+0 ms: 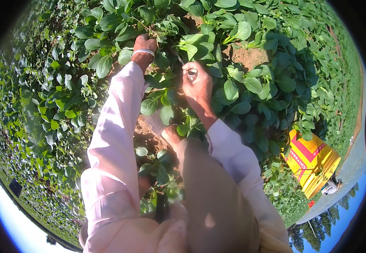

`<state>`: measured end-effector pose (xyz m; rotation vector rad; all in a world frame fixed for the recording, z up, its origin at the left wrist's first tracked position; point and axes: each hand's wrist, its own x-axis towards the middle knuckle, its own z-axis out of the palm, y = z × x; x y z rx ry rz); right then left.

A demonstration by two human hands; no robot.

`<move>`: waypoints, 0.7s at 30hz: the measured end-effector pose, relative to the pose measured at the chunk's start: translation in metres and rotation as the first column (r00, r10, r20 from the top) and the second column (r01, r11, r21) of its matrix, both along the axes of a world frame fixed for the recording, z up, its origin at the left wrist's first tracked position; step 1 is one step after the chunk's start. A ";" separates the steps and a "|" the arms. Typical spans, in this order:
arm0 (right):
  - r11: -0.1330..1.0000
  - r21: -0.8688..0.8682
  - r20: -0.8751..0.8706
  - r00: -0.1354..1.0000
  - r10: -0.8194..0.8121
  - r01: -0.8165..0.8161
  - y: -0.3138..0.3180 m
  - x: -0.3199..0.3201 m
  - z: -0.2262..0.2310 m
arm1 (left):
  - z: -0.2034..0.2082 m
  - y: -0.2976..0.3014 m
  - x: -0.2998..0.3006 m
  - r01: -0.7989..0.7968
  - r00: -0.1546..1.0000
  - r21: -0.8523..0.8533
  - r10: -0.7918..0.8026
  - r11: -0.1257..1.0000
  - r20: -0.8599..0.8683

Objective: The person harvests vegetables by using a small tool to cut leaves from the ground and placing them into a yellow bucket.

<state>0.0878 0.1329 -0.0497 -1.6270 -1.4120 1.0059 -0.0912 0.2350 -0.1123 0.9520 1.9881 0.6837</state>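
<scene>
My left hand (144,47), with a white band at the wrist, is closed among the leaves at the upper middle. A thin, pale-stemmed weed (152,32) rises out of its fist. To its right and a little nearer, my right hand (196,82) is curled around a hand tool. Only the round, metallic end of the tool's handle (192,75) shows plainly; its working end is lost among stems and leaves. Broad-leaved green vegetable plants (166,95) stand between and around both hands.
My bare foot (171,135) and brown trouser leg (212,194) are just below the hands. Reddish-brown soil (248,57) shows through gaps. A yellow-and-red sack (311,162) stands among plants at right. Beyond it, a distant person (330,187) is by a pale strip.
</scene>
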 end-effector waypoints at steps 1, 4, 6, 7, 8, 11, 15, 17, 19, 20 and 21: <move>0.998 0.067 -0.053 0.999 -0.008 0.012 -0.003 0.005 -0.002 | -0.005 0.001 -0.004 -0.016 1.000 -0.025 0.017 1.000 0.014; 0.993 -0.087 -0.296 0.949 -0.108 0.086 -0.004 0.023 0.001 | -0.012 0.000 0.004 -0.219 0.954 -0.072 0.229 0.973 0.194; 0.982 -0.158 -0.306 0.941 -0.145 0.100 -0.003 0.030 0.005 | -0.009 0.006 0.009 -0.271 0.919 -0.214 0.318 0.938 0.232; 0.989 -0.120 -0.243 0.963 -0.119 0.091 0.000 0.020 0.009 | -0.027 0.008 -0.011 -0.005 0.998 -0.164 0.014 0.986 0.056; 0.995 -0.093 -0.171 0.985 -0.033 0.018 0.004 0.005 0.013 | -0.056 0.005 -0.050 0.250 0.950 -0.175 -0.276 0.952 -0.145; 0.994 -0.095 0.108 0.992 0.071 -0.061 0.009 0.020 0.021 | -0.034 0.011 -0.024 0.237 0.970 -0.243 -0.244 0.940 0.004; 0.982 -0.161 0.227 0.964 0.136 -0.100 0.010 0.025 0.040 | 0.001 0.011 -0.008 -0.180 0.892 -0.305 0.286 0.935 0.351; 0.985 -0.151 0.202 0.972 0.118 -0.089 0.015 0.018 0.031 | 0.000 0.009 -0.008 -0.174 0.887 -0.250 0.262 0.953 0.381; 0.990 -0.104 0.302 0.945 0.126 -0.099 0.038 -0.003 0.018 | -0.013 0.012 -0.010 -0.281 0.828 -0.197 0.341 0.939 0.445; 0.994 -0.090 0.275 0.958 0.082 -0.059 0.049 -0.010 0.010 | -0.011 0.013 -0.004 -0.285 0.809 -0.220 0.357 0.933 0.467; 0.997 -0.075 0.236 0.971 0.046 -0.029 0.057 -0.018 0.005 | -0.011 0.014 -0.007 -0.300 0.791 -0.238 0.380 0.924 0.479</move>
